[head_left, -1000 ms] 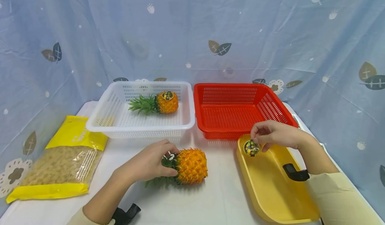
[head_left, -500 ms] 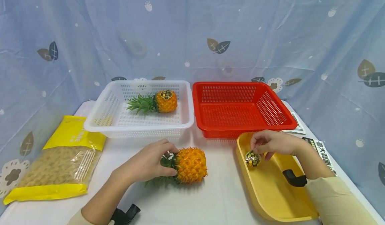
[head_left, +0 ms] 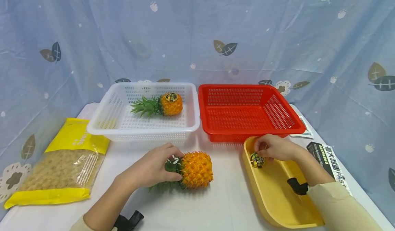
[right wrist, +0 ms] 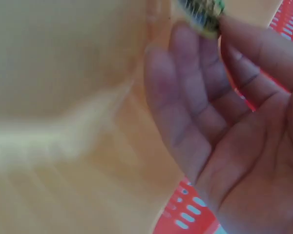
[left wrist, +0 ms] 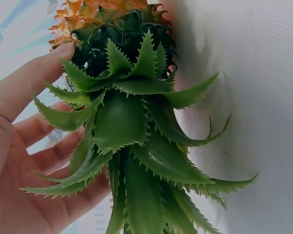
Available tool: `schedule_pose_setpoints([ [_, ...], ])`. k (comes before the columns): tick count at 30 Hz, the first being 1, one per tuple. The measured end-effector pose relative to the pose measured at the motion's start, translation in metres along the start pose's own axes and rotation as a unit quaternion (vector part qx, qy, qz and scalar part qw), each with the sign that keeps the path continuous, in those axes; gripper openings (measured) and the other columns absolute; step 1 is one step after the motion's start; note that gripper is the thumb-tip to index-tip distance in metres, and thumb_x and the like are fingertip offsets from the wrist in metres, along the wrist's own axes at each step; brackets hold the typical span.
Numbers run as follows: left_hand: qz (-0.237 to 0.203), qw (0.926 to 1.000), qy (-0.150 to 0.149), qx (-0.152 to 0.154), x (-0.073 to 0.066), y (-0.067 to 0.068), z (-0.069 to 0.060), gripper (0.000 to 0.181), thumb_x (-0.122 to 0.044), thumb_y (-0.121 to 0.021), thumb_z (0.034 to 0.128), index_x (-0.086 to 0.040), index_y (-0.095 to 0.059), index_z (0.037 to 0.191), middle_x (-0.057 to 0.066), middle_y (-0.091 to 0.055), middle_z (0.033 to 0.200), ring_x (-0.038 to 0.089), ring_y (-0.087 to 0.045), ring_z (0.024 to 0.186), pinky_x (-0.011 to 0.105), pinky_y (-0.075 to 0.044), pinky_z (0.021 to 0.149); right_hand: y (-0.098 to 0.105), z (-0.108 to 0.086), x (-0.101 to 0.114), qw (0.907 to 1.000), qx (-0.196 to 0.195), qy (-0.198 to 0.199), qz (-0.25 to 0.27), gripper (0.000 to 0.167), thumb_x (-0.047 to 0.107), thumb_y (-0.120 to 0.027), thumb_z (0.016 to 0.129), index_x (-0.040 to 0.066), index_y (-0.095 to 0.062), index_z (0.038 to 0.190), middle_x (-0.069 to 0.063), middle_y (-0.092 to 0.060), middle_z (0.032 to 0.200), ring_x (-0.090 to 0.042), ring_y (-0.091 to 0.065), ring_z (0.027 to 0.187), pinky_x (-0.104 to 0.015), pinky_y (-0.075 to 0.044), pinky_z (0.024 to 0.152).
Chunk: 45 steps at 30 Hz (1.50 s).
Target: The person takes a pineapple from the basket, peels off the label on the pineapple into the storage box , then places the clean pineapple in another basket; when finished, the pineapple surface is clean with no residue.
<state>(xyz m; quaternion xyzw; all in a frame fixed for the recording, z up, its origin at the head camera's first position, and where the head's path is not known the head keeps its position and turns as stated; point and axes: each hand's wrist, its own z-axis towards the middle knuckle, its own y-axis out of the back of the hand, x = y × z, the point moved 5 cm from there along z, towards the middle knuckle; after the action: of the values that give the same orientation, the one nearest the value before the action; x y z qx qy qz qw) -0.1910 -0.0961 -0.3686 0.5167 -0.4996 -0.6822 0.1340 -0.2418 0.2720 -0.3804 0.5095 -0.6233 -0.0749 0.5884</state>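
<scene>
At 6 o'clock of the head view, the left hand [head_left: 157, 165] is gripping the pineapple [head_left: 196, 171] by its crown base, on the table [head_left: 216, 210]; the body is probably handling light, stiff and slick, the base giving surer hold. At 4 o'clock, over the yellow tray [head_left: 284, 186], the right hand [head_left: 274, 148] is pinching a label [head_left: 256, 160], likely thin and easily creased, by its edge.

On the table [head_left: 216, 210], the left basket [head_left: 143, 132] holds a pineapple [head_left: 172, 107] and stands beside the right basket [head_left: 240, 119], a curtain [head_left: 197, 35] behind both. A bag [head_left: 63, 165] lies at far left. Before the left basket lies another pineapple [head_left: 198, 171], the left hand [head_left: 155, 165] on it. Rightward, before the right basket, sits the tray [head_left: 284, 193], the right hand [head_left: 274, 147] and a label [head_left: 256, 161] at its far end; a packet [head_left: 328, 164] lies to its right.
</scene>
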Motion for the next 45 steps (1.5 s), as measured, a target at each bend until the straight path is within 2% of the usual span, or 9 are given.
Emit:
schedule_pose_setpoints([
  [4,0.001,1.0000,-0.002,-0.001,-0.002,0.001,0.000,0.049,-0.033,-0.090,0.0804,-0.020,-0.068,0.122,-0.008,-0.064,0.115,0.016,-0.063,0.105,0.040,-0.056,0.090,0.000,0.001,0.005,0.9990,-0.028,0.009,-0.035,0.006,0.002,-0.069,0.093,0.004,-0.064,0.092,-0.002,-0.062,0.083,-0.020,-0.061,0.066,-0.033,-0.057,0.058],
  [12,0.001,1.0000,-0.003,0.000,-0.002,0.000,-0.001,0.048,-0.033,-0.090,0.0808,-0.020,-0.068,0.121,-0.007,-0.064,0.115,0.016,-0.063,0.105,0.040,-0.056,0.090,0.002,0.002,0.001,0.9979,-0.033,0.003,-0.056,0.011,0.006,-0.076,0.087,0.008,-0.066,0.090,0.001,-0.062,0.078,-0.014,-0.058,0.065,-0.027,-0.052,0.058],
  [26,0.007,1.0000,-0.002,0.002,-0.002,0.001,0.000,0.048,-0.032,-0.090,0.0803,-0.020,-0.068,0.121,-0.009,-0.063,0.114,0.016,-0.063,0.105,0.040,-0.056,0.090,0.001,0.002,-0.002,0.9959,-0.032,0.021,-0.082,0.018,0.007,-0.081,0.082,0.011,-0.071,0.097,0.003,-0.064,0.085,-0.014,-0.058,0.076,-0.026,-0.052,0.065],
  [30,0.007,1.0000,-0.002,0.003,-0.003,0.001,0.000,0.048,-0.032,-0.090,0.0803,-0.020,-0.068,0.121,-0.009,-0.063,0.114,0.016,-0.063,0.105,0.039,-0.056,0.090,0.000,0.000,-0.002,0.9965,-0.023,0.021,-0.078,0.021,0.007,-0.079,0.083,0.009,-0.073,0.102,0.002,-0.067,0.089,-0.013,-0.059,0.076,-0.026,-0.054,0.064],
  [36,0.006,1.0000,0.001,0.004,-0.002,0.001,0.000,0.048,-0.032,-0.090,0.0805,-0.020,-0.068,0.122,-0.008,-0.063,0.115,0.016,-0.063,0.106,0.040,-0.056,0.090,0.001,-0.010,0.004,0.9986,0.020,-0.002,-0.050,0.024,0.012,-0.077,0.087,0.007,-0.071,0.111,-0.001,-0.067,0.093,-0.017,-0.060,0.070,-0.028,-0.054,0.059],
  [41,0.009,0.9999,-0.003,0.004,-0.002,0.000,0.000,0.048,-0.032,-0.090,0.0808,-0.020,-0.068,0.122,-0.008,-0.063,0.116,0.016,-0.063,0.106,0.040,-0.056,0.089,0.008,-0.021,0.014,0.9976,0.044,-0.028,-0.045,0.020,0.017,-0.075,0.090,0.012,-0.071,0.109,0.000,-0.069,0.097,-0.018,-0.062,0.078,-0.032,-0.056,0.062],
  [45,0.007,1.0000,-0.001,0.004,-0.002,0.000,0.000,0.048,-0.033,-0.090,0.0809,-0.020,-0.068,0.122,-0.008,-0.063,0.116,0.016,-0.063,0.106,0.040,-0.056,0.090,0.016,-0.024,0.028,0.9977,0.052,-0.018,-0.040,0.020,0.022,-0.075,0.092,0.012,-0.071,0.110,0.000,-0.070,0.101,-0.020,-0.064,0.088,-0.035,-0.058,0.068],
])
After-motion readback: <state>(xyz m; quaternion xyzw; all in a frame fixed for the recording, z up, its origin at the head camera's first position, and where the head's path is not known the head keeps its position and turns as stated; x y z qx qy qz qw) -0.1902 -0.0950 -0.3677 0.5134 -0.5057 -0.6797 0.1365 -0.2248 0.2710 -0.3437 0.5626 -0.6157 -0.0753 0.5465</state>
